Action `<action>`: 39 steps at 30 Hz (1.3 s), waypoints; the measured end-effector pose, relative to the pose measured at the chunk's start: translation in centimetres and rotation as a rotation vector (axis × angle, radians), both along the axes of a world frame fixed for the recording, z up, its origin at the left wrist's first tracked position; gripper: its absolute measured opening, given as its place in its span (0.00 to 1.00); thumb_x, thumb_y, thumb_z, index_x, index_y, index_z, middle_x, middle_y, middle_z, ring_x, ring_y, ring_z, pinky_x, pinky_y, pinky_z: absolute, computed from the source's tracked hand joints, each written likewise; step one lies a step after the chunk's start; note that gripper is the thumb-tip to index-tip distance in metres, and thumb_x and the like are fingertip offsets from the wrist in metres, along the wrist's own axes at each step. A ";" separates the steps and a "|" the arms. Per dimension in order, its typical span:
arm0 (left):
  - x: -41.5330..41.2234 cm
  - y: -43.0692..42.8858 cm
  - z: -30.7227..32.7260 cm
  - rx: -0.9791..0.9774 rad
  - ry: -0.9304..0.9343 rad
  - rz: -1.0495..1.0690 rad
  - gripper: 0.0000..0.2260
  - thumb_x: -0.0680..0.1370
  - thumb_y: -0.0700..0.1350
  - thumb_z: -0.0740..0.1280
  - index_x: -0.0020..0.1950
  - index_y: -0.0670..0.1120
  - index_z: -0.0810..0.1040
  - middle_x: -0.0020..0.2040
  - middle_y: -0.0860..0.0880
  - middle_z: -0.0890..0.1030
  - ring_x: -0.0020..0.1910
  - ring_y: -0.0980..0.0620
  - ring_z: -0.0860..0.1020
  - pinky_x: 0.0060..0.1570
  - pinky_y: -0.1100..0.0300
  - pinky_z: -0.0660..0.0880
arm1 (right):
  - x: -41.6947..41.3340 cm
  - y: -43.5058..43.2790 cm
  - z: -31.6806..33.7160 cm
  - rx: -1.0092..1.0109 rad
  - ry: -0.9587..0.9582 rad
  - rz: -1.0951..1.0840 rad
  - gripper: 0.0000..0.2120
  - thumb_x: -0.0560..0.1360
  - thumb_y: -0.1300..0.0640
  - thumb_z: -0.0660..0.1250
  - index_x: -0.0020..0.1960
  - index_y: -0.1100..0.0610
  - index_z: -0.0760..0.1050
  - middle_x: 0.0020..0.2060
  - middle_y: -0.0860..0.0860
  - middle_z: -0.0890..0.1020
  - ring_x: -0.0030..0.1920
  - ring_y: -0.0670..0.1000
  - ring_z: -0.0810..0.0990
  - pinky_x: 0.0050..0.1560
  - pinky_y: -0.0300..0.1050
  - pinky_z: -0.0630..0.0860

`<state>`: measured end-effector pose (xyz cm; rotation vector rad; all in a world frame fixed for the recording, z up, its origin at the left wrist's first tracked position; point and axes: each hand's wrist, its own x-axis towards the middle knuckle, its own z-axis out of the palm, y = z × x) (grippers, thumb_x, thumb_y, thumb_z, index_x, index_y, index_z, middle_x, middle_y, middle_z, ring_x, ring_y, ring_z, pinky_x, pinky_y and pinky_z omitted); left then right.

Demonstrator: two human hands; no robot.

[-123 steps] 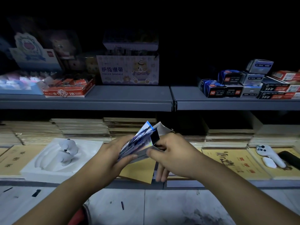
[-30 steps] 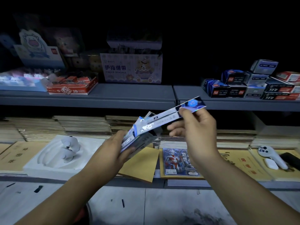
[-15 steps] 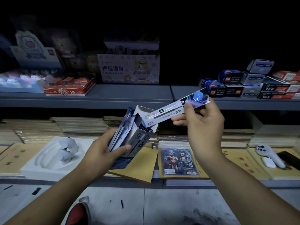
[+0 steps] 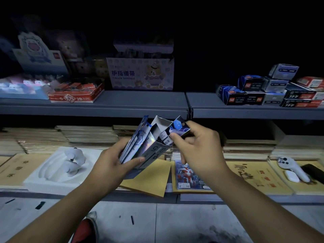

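Note:
My left hand (image 4: 112,163) grips an open grey cardboard box (image 4: 154,149) together with a few flat blue-and-white packs (image 4: 135,139) held against its left side. The box tilts up to the right with its flap open. My right hand (image 4: 199,148) pinches the blue top end of one long flat pack (image 4: 178,129), whose lower part sits inside the box mouth. Both hands hover in front of the lower shelf, above a brown envelope (image 4: 150,178).
A grey upper shelf (image 4: 140,102) carries a red 2B box (image 4: 77,95), a finger bandage carton (image 4: 140,74) and stacked blue and grey boxes (image 4: 263,90). Below lie paper stacks, a white foam tray (image 4: 52,172), a hero-print booklet (image 4: 187,176) and a white controller (image 4: 291,167).
My right hand has come down and left, pushing the long flat pack into the open box; half a second ago it held the pack out above the box.

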<state>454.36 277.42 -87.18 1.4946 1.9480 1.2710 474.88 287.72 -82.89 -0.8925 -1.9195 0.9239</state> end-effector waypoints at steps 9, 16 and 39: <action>0.5 0.0 -0.2 -0.022 0.145 -0.059 0.14 0.75 0.48 0.75 0.57 0.62 0.77 0.49 0.68 0.82 0.48 0.65 0.80 0.42 0.74 0.72 | 0.1 0.1 0.2 -0.009 -0.197 0.025 0.07 0.79 0.61 0.69 0.42 0.58 0.77 0.26 0.59 0.79 0.19 0.52 0.77 0.25 0.47 0.76; 0.8 0.1 0.1 -0.005 0.169 -0.078 0.14 0.76 0.50 0.74 0.57 0.63 0.75 0.47 0.71 0.80 0.48 0.67 0.79 0.40 0.76 0.70 | 0.0 -0.1 0.4 0.084 -0.154 0.020 0.04 0.80 0.59 0.69 0.48 0.56 0.81 0.36 0.51 0.79 0.30 0.49 0.77 0.32 0.42 0.73; 0.5 -0.4 -0.3 0.036 0.424 -0.191 0.13 0.78 0.51 0.71 0.58 0.62 0.72 0.49 0.71 0.75 0.49 0.69 0.74 0.47 0.75 0.67 | 0.3 -0.9 0.9 -0.421 -0.447 0.439 0.15 0.77 0.65 0.62 0.61 0.52 0.72 0.57 0.55 0.80 0.28 0.56 0.83 0.23 0.42 0.70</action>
